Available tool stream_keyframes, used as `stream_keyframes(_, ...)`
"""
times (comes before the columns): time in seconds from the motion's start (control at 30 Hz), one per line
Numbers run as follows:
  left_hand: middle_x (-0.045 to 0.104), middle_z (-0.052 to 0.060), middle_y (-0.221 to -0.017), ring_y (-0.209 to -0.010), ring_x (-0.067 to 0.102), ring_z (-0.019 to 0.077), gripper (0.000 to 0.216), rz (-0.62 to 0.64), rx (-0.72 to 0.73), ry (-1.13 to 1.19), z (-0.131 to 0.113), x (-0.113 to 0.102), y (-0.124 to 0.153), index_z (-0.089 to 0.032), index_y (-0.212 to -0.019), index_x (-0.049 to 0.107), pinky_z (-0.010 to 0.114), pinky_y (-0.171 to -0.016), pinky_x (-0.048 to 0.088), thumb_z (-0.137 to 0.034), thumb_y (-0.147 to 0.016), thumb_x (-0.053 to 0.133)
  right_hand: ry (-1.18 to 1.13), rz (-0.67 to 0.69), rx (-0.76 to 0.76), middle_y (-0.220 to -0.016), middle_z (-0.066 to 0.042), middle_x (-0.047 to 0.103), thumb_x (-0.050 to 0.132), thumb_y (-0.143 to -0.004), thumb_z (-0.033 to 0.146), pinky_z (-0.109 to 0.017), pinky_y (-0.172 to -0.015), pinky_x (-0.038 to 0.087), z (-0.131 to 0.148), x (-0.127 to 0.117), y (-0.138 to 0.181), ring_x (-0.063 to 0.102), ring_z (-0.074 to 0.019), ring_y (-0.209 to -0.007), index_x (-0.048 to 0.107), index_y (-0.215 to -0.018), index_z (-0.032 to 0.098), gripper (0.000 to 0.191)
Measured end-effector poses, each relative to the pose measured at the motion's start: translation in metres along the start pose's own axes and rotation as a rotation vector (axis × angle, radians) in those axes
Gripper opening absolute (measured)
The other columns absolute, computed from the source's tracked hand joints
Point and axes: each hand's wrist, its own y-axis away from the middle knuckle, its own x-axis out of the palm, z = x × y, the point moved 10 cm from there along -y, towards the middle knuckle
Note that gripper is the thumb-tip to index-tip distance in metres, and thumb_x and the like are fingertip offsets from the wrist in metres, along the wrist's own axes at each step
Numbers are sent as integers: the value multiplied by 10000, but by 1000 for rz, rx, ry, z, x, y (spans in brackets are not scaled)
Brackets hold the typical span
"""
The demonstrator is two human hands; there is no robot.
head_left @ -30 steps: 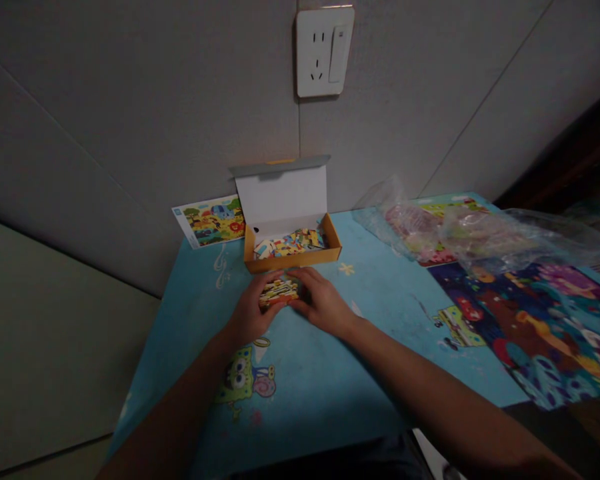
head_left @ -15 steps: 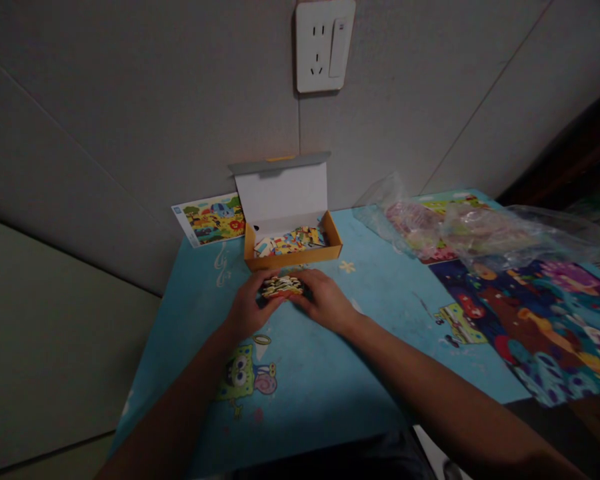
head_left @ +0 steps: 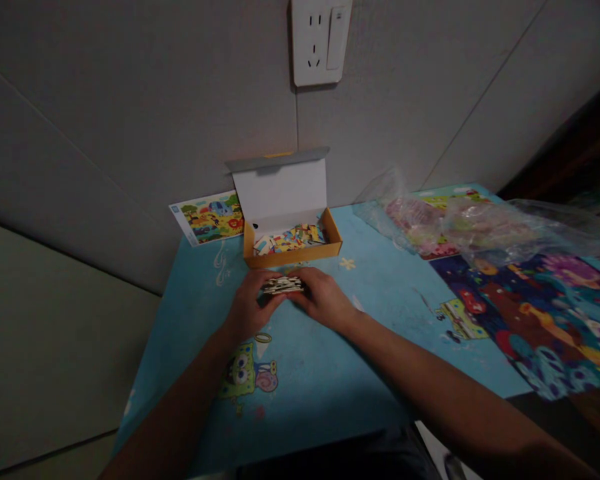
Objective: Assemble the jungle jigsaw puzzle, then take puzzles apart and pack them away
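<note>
Between my two hands is a stack of puzzle pieces [head_left: 283,285], its pale edges turned toward me. My left hand [head_left: 250,305] grips the stack's left end, fingers behind and thumb in front. At the right end, my right hand [head_left: 325,298] closes on the same stack in a similar way. Just beyond the hands stands an open yellow box [head_left: 300,255] with its white-lined lid raised. Loose puzzle pieces [head_left: 290,241] lie heaped inside it.
A picture card [head_left: 213,217] with cartoon animals leans behind the box's left side. Crumpled clear plastic bags [head_left: 485,230] lie at the back right, beside a dark, colourful sea-picture sheet [head_left: 540,320]. The blue cartoon-printed table [head_left: 330,387] meets a wall with a socket [head_left: 321,43].
The stack in my hands has turned so its edges look more even and less of its coloured faces shows. Both hands keep hold in nearly the same place. The view has shifted slightly.
</note>
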Motion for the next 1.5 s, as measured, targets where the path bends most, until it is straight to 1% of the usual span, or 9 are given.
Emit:
stream_keyframes(0.2, 678, 50, -974, -884, 632, 206, 271, -56, -79, -86, 12, -6, 0, -185, -1050, 615, 347, -839, 490, -251, -799, 694, 26, -46, 30, -1089, -123, 682, 655, -862, 193, -377, -872, 520, -8, -5, 0, 643, -234, -967, 587, -1211, 148, 358)
stream_keyframes(0.37, 658, 12, -830, -768, 628, 186, 292, -74, -186, -84, 24, -9, 1, -185, -1055, 640, 315, -756, 491, -256, -778, 699, 98, -124, 45, -1035, -118, 674, 604, -905, 242, -384, -862, 530, -10, -14, 0, 634, -242, -947, 646, -1167, 154, 279)
stream_keyframes(0.47, 684, 24, -889, -780, 638, 181, 304, -76, -225, -38, 30, -7, 3, -189, -1069, 627, 308, -754, 503, -256, -781, 696, 134, -154, 50, -987, -110, 638, 580, -917, 233, -369, -810, 536, -11, -18, 0, 618, -230, -895, 675, -1150, 164, 261)
stream_keyframes(0.6, 677, 57, -1018, -865, 664, 186, 332, 7, -216, 109, 29, 4, 5, -195, -1102, 592, 312, -784, 530, -276, -797, 696, 115, -172, 43, -884, -94, 615, 590, -898, 177, -354, -746, 539, -11, -16, 0, 606, -218, -816, 677, -1152, 142, 271)
stream_keyframes(0.7, 652, 71, -1059, -847, 673, 183, 398, 87, -203, 223, 24, 12, 6, -199, -1105, 572, 309, -753, 549, -288, -759, 748, 35, -185, 40, -919, -99, 644, 584, -884, 121, -347, -777, 537, -12, -15, 0, 617, -210, -843, 644, -1183, 130, 305)
stream_keyframes(0.9, 614, 83, -1035, -1020, 623, 226, 190, 82, -44, 192, 7, 9, 2, -189, -777, 602, 349, -850, 533, -263, -738, 772, -71, -165, 59, -935, -77, 698, 581, -845, 62, -327, -783, 530, -9, -17, -2, 638, -184, -834, 658, -1076, 152, 259)
stream_keyframes(1.0, 582, 100, -1156, -1011, 627, 214, 214, 67, -62, 188, 8, 7, 1, -191, -848, 598, 340, -819, 542, -250, -737, 771, -93, -140, 69, -932, -70, 702, 576, -837, 68, -307, -752, 528, -6, -17, -2, 641, -173, -812, 657, -1059, 157, 253)
stream_keyframes(1.17, 535, 115, -1308, -733, 632, 116, 282, 112, -166, 275, 17, 14, 4, -188, -884, 547, 313, -709, 549, -258, -731, 773, -136, -89, 63, -974, -71, 695, 560, -833, 86, -286, -722, 525, -1, -13, -1, 638, -162, -799, 643, -1107, 164, 297)
stream_keyframes(1.5, 652, 40, -1020, -740, 637, 144, 549, 50, -235, 412, 25, 14, 5, -225, -1120, 449, 281, -659, 517, -258, -694, 794, -214, 12, -50, -1038, -84, 645, 593, -798, 133, -313, -734, 532, 18, -12, 1, 623, -164, -781, 603, -1191, 171, 395)
